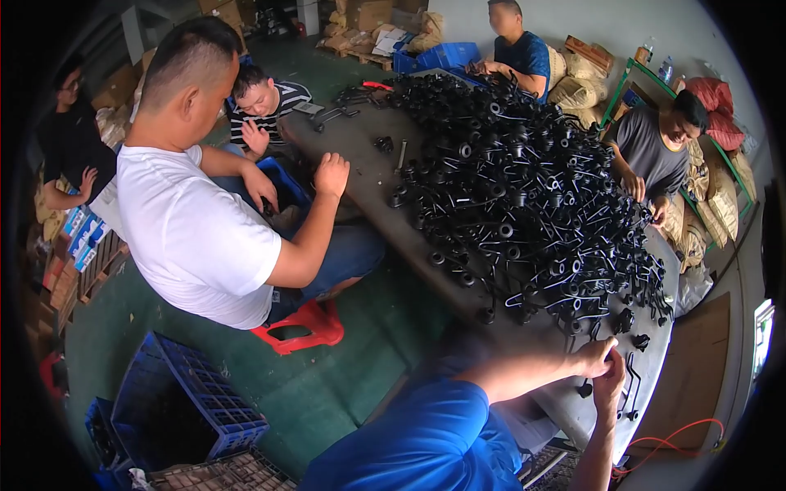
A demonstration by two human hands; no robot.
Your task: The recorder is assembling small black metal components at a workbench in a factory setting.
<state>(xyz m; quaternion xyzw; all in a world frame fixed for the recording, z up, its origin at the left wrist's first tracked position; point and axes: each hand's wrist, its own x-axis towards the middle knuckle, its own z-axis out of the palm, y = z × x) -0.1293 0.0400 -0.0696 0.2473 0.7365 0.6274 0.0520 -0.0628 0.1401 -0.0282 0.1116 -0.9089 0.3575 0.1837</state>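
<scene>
Watching remotely, I see left hand (594, 358) and right hand (607, 385) meeting, fingers curled; can't tell what they pinch. Heap of black metal parts (524, 204) sits mid-table (364, 159), presumably for shared reach.

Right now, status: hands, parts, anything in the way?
Left hand and right hand close together over the table, grip unclear. Black parts heaped beyond them. Loose rods beside the right hand, might crowd it.

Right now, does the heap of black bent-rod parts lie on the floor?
No, the black heap covers much of the grey tabletop.
</scene>
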